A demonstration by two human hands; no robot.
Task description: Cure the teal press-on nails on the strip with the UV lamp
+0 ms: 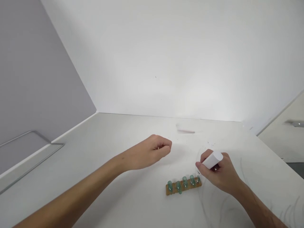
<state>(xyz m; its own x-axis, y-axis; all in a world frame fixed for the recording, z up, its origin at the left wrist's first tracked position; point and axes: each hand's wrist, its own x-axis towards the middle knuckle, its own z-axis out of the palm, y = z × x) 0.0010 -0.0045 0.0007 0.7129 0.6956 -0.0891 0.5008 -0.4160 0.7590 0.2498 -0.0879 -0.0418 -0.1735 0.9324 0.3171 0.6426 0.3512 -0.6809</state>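
Near the right end of a brown strip carrying green translucent pieces (pixel 183 186), the person's right hand (pixel 222 174) grips a white, blunt-ended stick-like object (pixel 213 159), fingers closed around it. Well apart from the strip, the left hand (pixel 152 152) hovers with fingers loosely curled, holding nothing I can see, above the white tabletop (pixel 133 202).

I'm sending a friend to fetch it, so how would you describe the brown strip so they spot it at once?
On the white tabletop, look just left of the right hand, slightly nearer the wearer. There lies a narrow brown strip with see-through green pieces across it, unlike the plain white object held in that hand.
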